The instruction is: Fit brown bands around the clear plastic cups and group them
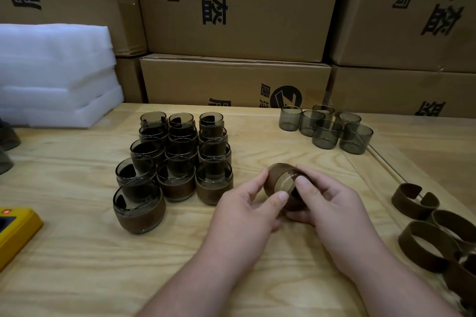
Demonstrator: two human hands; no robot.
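Both hands hold one smoky clear cup (284, 181) tipped on its side just above the wooden table (77, 265), its mouth facing me. A brown band (274, 175) wraps it. My left hand (247, 211) grips its left side, thumb on the rim. My right hand (327, 201) grips the right side, thumb pressing at the mouth. Left of my hands, several banded cups (177, 159) stand grouped in rows. Several bare cups (327, 127) stand at the back right. Loose brown bands (427, 229) lie at the right edge.
Stacked cardboard boxes (231, 33) wall off the back of the table. White foam sheets (54, 74) are piled at the back left. A yellow device (15, 231) lies at the left edge. More cups (7, 141) peek in at the far left.
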